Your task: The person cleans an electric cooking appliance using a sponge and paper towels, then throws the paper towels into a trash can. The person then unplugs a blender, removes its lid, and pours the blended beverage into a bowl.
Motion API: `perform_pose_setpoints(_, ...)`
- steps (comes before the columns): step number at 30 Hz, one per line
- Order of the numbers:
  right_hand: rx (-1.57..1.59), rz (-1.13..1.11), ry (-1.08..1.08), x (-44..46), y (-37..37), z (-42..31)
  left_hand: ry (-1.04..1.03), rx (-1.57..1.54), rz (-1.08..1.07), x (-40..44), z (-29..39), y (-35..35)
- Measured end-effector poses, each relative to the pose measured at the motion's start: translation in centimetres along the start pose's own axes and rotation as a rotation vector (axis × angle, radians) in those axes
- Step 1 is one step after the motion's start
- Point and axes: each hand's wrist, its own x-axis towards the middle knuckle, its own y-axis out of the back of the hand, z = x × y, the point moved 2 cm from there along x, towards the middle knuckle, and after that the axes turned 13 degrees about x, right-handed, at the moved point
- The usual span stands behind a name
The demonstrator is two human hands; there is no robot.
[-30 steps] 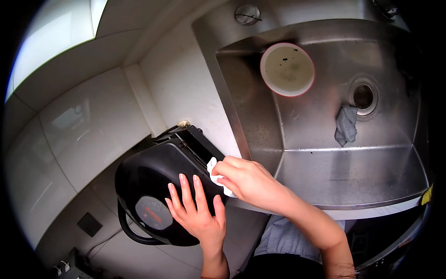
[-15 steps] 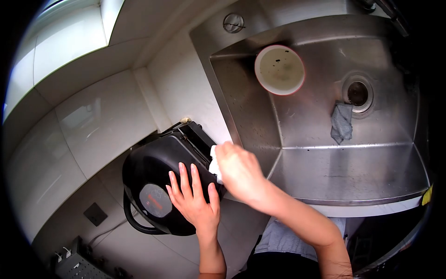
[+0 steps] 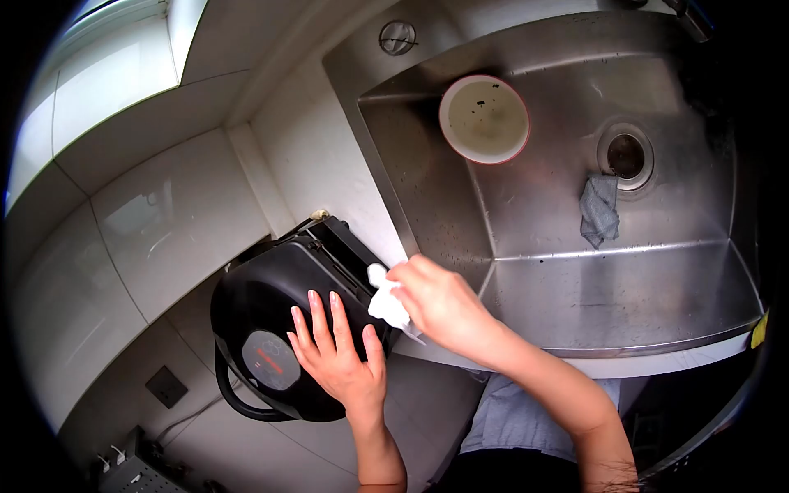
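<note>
the left hand lies splayed while the right hand pinches.

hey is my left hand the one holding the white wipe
No, your right hand grips the white wipe, while your left hand lies spread on the black appliance.

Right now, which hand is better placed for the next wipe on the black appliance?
Likely right: the right hand grips the white wad at the black appliance; the left hand lies spread on top, perhaps steadying it.
</note>
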Motion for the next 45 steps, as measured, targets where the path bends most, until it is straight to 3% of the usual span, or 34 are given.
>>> perform_pose_setpoints(2,0.034,-0.207,0.084,-0.5,-1.0,0.0,-0.002,-0.018,-0.015,0.1,0.0,0.2)
perform_pose_setpoints(6,0.114,-0.144,0.123,-1.1,-1.5,0.2,0.003,-0.018,-0.021,0.1,0.1,0.2)
perform_pose_setpoints(8,0.050,-0.138,-0.030,-0.7,-1.8,0.3,0.005,-0.023,-0.020,0.1,0.1,0.2)
perform_pose_setpoints(17,-0.067,-0.081,-0.159,0.3,-2.3,0.0,0.005,-0.003,-0.002,0.1,0.1,0.1)
perform_pose_setpoints(22,-0.010,0.004,-0.107,-0.3,-2.9,0.5,0.007,-0.004,-0.031,0.1,0.1,0.1)
perform_pose_setpoints(31,-0.055,0.332,0.217,-1.8,-4.2,1.3,0.011,-0.003,-0.013,0.0,0.1,0.0)
perform_pose_setpoints(33,-0.077,0.433,0.413,-1.2,-3.6,0.9,0.018,0.001,-0.005,0.1,0.2,0.0)
perform_pose_setpoints(38,0.146,0.631,0.072,-1.7,1.0,0.1,0.015,0.013,-0.001,0.0,0.1,0.0)
perform_pose_setpoints(42,0.136,0.388,-0.093,-3.8,1.1,-0.2,0.013,0.008,-0.005,0.0,0.3,0.0)
perform_pose_setpoints(45,0.120,0.324,-0.060,-3.6,-1.0,0.3,0.015,0.018,-0.015,-0.1,0.2,0.0)
